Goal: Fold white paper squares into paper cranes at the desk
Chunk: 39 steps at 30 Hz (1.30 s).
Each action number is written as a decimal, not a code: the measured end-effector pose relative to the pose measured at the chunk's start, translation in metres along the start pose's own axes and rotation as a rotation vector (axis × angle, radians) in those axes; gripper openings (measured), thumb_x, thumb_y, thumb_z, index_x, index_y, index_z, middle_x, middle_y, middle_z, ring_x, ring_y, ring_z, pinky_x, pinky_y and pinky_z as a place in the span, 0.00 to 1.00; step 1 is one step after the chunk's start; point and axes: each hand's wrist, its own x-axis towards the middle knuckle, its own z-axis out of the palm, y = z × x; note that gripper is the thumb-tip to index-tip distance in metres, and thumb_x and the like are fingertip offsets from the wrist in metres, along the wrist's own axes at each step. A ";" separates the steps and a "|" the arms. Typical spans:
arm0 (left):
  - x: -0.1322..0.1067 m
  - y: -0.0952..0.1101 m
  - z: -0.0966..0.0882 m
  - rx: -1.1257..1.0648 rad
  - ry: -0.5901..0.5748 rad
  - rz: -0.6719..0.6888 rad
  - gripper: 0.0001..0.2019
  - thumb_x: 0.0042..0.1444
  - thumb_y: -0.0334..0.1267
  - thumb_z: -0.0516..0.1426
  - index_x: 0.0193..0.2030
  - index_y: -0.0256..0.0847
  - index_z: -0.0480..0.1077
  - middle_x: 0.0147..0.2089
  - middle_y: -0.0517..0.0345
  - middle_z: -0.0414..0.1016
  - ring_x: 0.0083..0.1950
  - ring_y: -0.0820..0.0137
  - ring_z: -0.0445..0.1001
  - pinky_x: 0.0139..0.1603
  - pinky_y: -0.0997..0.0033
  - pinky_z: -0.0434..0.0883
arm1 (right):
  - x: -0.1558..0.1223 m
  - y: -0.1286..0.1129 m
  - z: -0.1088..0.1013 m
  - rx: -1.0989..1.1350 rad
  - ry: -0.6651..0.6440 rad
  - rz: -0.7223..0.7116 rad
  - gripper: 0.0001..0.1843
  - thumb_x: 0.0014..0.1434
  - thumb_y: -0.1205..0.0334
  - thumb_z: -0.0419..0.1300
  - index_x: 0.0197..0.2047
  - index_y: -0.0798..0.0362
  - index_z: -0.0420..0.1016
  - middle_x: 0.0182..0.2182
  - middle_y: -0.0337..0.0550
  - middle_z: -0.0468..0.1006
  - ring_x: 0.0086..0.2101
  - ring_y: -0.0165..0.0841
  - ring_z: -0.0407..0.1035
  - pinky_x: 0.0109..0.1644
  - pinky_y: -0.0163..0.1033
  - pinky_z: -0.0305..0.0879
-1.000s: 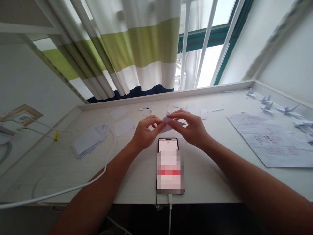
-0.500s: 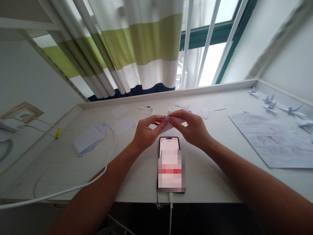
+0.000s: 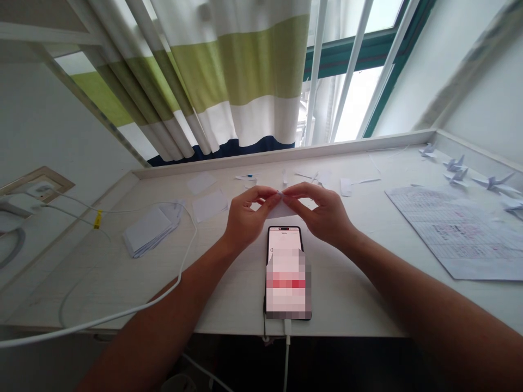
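A small folded piece of white paper (image 3: pixel 281 210) is held up between both hands, just beyond the phone. My left hand (image 3: pixel 247 216) pinches its upper edge from the left with thumb and fingertips. From the other side my right hand (image 3: pixel 322 209) pinches the same edge, the fingertips of both hands almost meeting. My fingers cover part of the paper, so its exact folds cannot be made out. Below the hands lies a phone (image 3: pixel 288 267) with a lit screen, partly blurred, and a white cable plugged into its lower end.
To the left rests a stack of white paper (image 3: pixel 147 231), with loose sheets (image 3: pixel 209 205) beyond it. Folded paper cranes (image 3: pixel 455 175) stand at the far right, behind a written sheet (image 3: pixel 453 234). A white cable (image 3: pixel 122 314) loops across my left forearm. Paper scraps (image 3: pixel 345 187) lie further back.
The paper's front now hangs flatter and faces me more, with my fingertips drawn closer together along its top edge. The whole view has shifted slightly.
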 end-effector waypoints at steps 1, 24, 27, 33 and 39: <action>0.000 0.000 0.000 0.011 0.007 0.003 0.08 0.61 0.45 0.67 0.41 0.44 0.83 0.40 0.56 0.86 0.42 0.67 0.81 0.46 0.66 0.77 | 0.000 0.000 0.000 -0.004 -0.001 0.003 0.09 0.69 0.54 0.64 0.46 0.46 0.84 0.41 0.43 0.87 0.42 0.39 0.80 0.48 0.51 0.79; 0.002 0.000 -0.005 0.128 -0.053 0.196 0.06 0.65 0.40 0.65 0.46 0.48 0.84 0.43 0.55 0.86 0.44 0.66 0.80 0.45 0.66 0.74 | 0.000 0.000 0.001 -0.063 -0.051 0.016 0.10 0.72 0.55 0.59 0.42 0.49 0.79 0.38 0.44 0.84 0.39 0.39 0.78 0.44 0.47 0.74; 0.004 0.003 -0.007 0.143 -0.071 0.270 0.06 0.65 0.40 0.65 0.46 0.48 0.83 0.43 0.54 0.84 0.46 0.65 0.78 0.46 0.64 0.75 | 0.000 0.002 0.001 -0.077 -0.041 -0.027 0.08 0.72 0.56 0.60 0.42 0.49 0.79 0.38 0.44 0.84 0.38 0.38 0.78 0.43 0.47 0.73; 0.002 0.004 -0.007 0.138 -0.028 0.166 0.05 0.64 0.41 0.65 0.42 0.46 0.83 0.41 0.56 0.84 0.43 0.66 0.79 0.44 0.66 0.75 | 0.000 0.003 0.000 -0.095 -0.051 -0.028 0.09 0.71 0.54 0.62 0.44 0.50 0.79 0.39 0.46 0.84 0.39 0.39 0.78 0.41 0.46 0.75; 0.004 -0.004 -0.006 0.065 0.036 0.044 0.07 0.63 0.43 0.66 0.43 0.44 0.82 0.43 0.55 0.86 0.44 0.66 0.81 0.47 0.65 0.75 | 0.001 0.003 -0.006 -0.135 -0.018 -0.052 0.09 0.70 0.55 0.63 0.43 0.50 0.80 0.38 0.45 0.84 0.38 0.38 0.78 0.38 0.44 0.74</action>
